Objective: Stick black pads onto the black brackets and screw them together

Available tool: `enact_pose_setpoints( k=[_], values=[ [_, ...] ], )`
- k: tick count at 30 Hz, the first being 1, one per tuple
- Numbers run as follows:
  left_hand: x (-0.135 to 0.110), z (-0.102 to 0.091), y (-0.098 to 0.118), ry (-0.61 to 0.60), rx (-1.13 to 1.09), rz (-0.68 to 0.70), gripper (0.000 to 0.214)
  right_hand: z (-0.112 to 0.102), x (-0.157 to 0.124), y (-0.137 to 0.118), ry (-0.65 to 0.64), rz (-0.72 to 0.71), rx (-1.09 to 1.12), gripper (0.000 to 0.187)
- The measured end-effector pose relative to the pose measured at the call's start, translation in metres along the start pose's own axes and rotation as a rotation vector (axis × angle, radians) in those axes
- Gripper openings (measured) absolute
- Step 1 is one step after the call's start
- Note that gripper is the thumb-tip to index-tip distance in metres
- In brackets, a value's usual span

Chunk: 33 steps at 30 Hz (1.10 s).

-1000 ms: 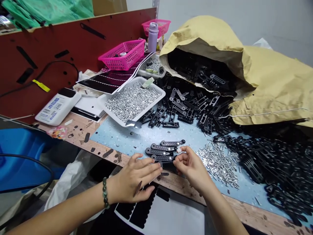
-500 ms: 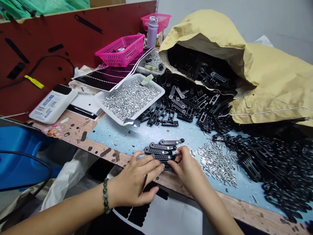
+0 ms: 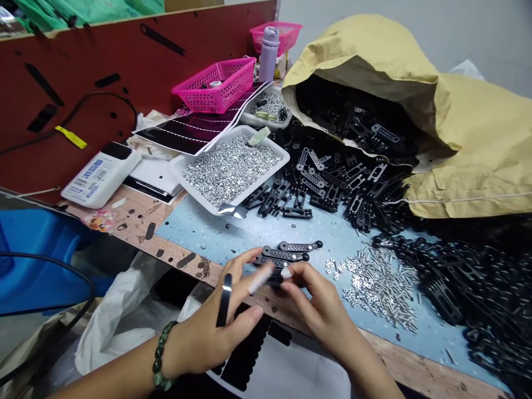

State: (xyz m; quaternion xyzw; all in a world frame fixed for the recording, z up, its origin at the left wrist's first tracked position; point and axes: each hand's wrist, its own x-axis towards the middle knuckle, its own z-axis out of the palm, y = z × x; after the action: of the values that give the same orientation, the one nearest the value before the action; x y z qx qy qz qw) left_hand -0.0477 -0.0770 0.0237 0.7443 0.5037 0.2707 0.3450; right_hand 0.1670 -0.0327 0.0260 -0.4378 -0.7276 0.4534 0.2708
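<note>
My left hand (image 3: 216,324), with a green bead bracelet on the wrist, is lifted off the table edge and pinches a narrow black strip (image 3: 224,299) between thumb and fingers, the forefinger reaching toward the parts. My right hand (image 3: 320,307) is curled with its fingertips at a small row of black perforated plastic parts (image 3: 291,252) on the blue mat. What its fingers pinch is hidden. A loose heap of small silver screws and nuts (image 3: 378,280) lies just right of both hands.
A white tray of silver nuts (image 3: 233,166) stands behind the hands. A tan sack (image 3: 457,122) spills a large pile of black parts (image 3: 457,266) across the right. Pink baskets (image 3: 216,86), a purple bottle (image 3: 269,52) and a red board (image 3: 83,83) are at the back.
My left hand has lifted from the table and turned, bringing the black strip up into view. My right hand has dropped slightly toward the table edge. The camera has shifted a little.
</note>
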Motion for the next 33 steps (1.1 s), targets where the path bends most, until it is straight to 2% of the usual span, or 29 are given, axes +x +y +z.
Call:
enact_pose_setpoints(
  k=[2, 3, 7, 9, 18, 21, 26, 30, 31, 33],
  values=[
    [-0.003, -0.002, -0.004, 0.124, 0.041, -0.037, 0.057, -0.006, 0.004, 0.002, 0.012, 0.059, 0.052, 0.01],
    [-0.003, -0.002, -0.006, 0.144, 0.083, -0.023, 0.057, -0.009, 0.007, 0.003, 0.014, 0.095, 0.09, 0.012],
    [-0.002, 0.003, -0.012, 0.016, 0.338, 0.178, 0.049, -0.01, 0.015, 0.01, -0.022, 0.235, 0.187, 0.018],
    [0.0, 0.006, -0.012, 0.018, 0.415, 0.235, 0.045, -0.008, 0.018, 0.013, -0.017, 0.273, 0.165, 0.019],
    [0.006, 0.003, -0.01, -0.008, 0.464, 0.291, 0.04, -0.015, 0.027, 0.015, -0.11, 0.288, 0.149, 0.02],
    [0.006, 0.002, -0.01, -0.014, 0.463, 0.296, 0.041, -0.014, 0.029, 0.012, -0.098, 0.288, 0.062, 0.019],
    [0.008, 0.005, -0.008, -0.023, 0.447, 0.297, 0.043, -0.004, 0.026, 0.009, -0.049, 0.192, -0.253, 0.02],
    [0.012, 0.005, -0.005, -0.023, 0.453, 0.285, 0.045, 0.001, 0.017, 0.006, 0.113, 0.085, -0.598, 0.023],
    [0.013, 0.005, -0.005, -0.029, 0.456, 0.282, 0.045, 0.001, 0.014, 0.002, 0.161, 0.026, -0.627, 0.026],
    [0.014, 0.005, -0.003, -0.048, 0.462, 0.284, 0.045, 0.004, 0.009, -0.009, 0.189, -0.124, -0.529, 0.033]
  ],
)
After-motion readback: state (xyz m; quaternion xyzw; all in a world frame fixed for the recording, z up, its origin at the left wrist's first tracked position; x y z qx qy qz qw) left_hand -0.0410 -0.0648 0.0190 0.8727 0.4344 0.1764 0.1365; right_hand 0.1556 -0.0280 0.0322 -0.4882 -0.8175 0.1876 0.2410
